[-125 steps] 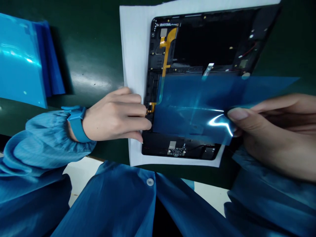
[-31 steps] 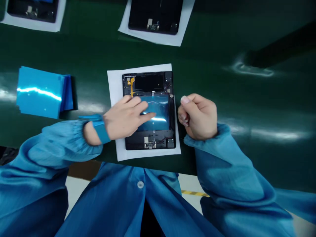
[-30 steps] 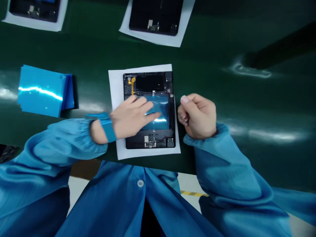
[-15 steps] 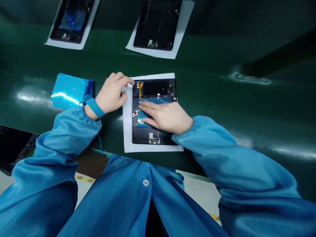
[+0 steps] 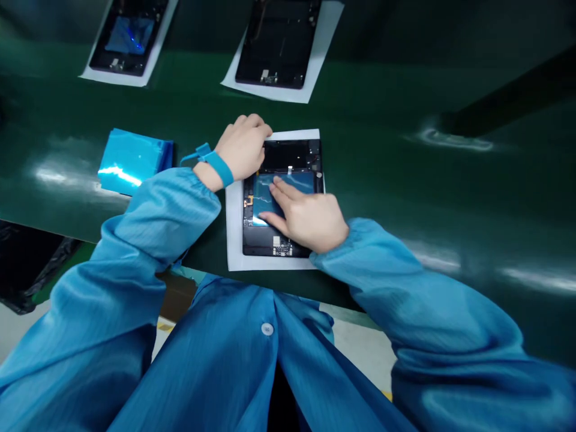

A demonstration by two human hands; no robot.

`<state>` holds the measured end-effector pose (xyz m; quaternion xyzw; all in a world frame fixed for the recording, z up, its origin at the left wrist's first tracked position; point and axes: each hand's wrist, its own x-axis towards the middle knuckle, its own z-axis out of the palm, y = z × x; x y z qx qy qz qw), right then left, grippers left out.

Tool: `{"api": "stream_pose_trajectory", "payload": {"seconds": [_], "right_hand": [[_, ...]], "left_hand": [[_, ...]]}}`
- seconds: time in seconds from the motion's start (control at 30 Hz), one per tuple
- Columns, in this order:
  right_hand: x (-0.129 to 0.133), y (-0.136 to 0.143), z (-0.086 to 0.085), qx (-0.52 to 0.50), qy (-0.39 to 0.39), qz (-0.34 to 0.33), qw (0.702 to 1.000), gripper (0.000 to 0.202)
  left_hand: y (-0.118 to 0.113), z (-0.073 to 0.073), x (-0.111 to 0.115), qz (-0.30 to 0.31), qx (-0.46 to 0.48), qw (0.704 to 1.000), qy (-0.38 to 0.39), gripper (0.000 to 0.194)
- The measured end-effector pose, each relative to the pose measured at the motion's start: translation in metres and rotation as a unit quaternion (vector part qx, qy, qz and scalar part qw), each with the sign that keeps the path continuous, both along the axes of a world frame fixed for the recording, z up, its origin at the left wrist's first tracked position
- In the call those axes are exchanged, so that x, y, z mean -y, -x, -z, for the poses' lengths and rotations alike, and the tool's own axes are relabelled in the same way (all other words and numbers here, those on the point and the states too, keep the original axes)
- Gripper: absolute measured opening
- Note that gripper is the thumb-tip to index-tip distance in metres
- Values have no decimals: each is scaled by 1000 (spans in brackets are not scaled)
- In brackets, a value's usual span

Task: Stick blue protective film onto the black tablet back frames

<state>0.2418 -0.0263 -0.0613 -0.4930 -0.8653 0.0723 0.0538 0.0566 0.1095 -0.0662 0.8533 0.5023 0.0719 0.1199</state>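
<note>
Nearest to you, your blue smock fills the lower part of the view, with a white button [image 5: 267,328] at its middle and both sleeves reaching forward onto the green belt [image 5: 405,174].

Your right hand [image 5: 308,219] lies palm down on the opened tablet [image 5: 281,195], fingers spread flat and released, gripping nothing. Its fingertips [image 5: 274,183] press on the blue film [image 5: 294,182] that sits across the middle of the tablet's dark inside. Just near of your hand, a small connector board [image 5: 279,243] shows at the tablet's near edge. At the left of the film, a short orange flex cable [image 5: 248,201] is visible.

The tablet rests on a white sheet [image 5: 234,234], which lies on the belt directly in front of you.

Your left hand [image 5: 243,144] sits at the tablet's far left corner, knuckles up and fingers curled down over the edge of the frame; you cannot tell from here whether they pinch anything beneath. A blue wrist strap [image 5: 216,165] rings that wrist.

To the left, apart from the sheet, a stack of blue films [image 5: 132,159] lies on the belt.

Farther off, two more opened tablets lie on their own white sheets: one straight ahead [image 5: 279,45], one at far left [image 5: 128,39] with a blue film already on it.
</note>
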Motion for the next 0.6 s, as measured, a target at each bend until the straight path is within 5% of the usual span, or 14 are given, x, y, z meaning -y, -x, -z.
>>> {"api": "stream_pose_trajectory", "payload": {"seconds": [0.17, 0.37, 0.6], "right_hand": [[34, -9, -5, 8, 32, -83, 996, 68], [3, -32, 1, 14, -16, 92, 996, 68], [44, -54, -12, -5, 37, -34, 999, 58]], "left_hand": [[-27, 5, -7, -16, -54, 998, -7, 35], [-21, 3, -30, 21, -52, 998, 25, 25], [-9, 6, -44, 74, -28, 996, 33, 19]]}}
